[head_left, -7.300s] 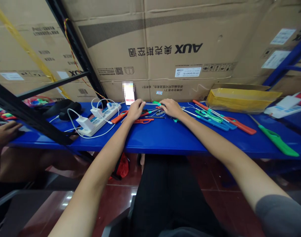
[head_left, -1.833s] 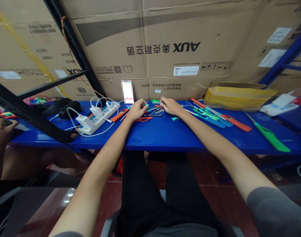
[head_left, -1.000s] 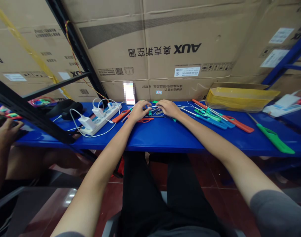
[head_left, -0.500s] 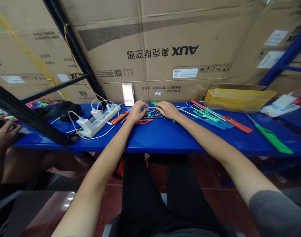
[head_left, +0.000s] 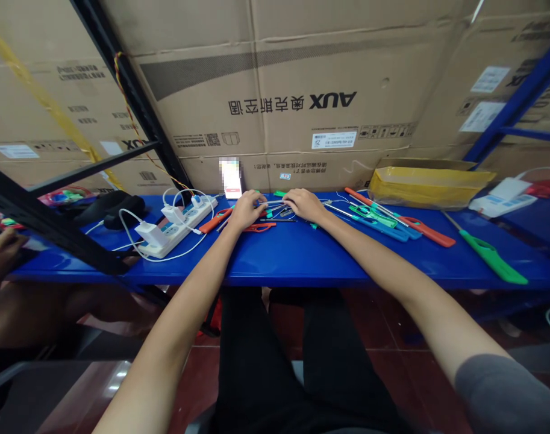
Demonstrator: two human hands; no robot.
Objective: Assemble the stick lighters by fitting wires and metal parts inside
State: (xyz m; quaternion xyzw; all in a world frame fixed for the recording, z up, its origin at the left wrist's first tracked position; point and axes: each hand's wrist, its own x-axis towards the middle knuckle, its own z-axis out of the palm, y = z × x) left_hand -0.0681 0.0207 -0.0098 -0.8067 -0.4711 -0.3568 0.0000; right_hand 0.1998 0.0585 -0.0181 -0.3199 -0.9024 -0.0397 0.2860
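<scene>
My left hand (head_left: 248, 210) is closed, its fingers bent over the middle of the blue shelf top, and what they grip is too small to make out. Opposite it, my right hand (head_left: 304, 204) is also closed, its fingertips pressed down on small parts I cannot name. Between the two hands lie thin metal rods (head_left: 279, 211) and white wires, partly covered by my fingers. An orange lighter handle (head_left: 262, 227) rests just in front of my left hand, and another orange lighter (head_left: 215, 220) is left of it.
Right of my hands lie several long-nosed lighters, including a blue one (head_left: 392, 232), a red one (head_left: 426, 232) and a green one (head_left: 496, 252). A yellow-taped box (head_left: 428, 188) stands behind. Leftward are a lit phone (head_left: 232, 181), a power strip (head_left: 179, 224) and another person's hand (head_left: 6, 248).
The camera view has shifted slightly. A thin pale rod spanning between my fingertips earlier is less visible now. Both hands stay over the same parts.
</scene>
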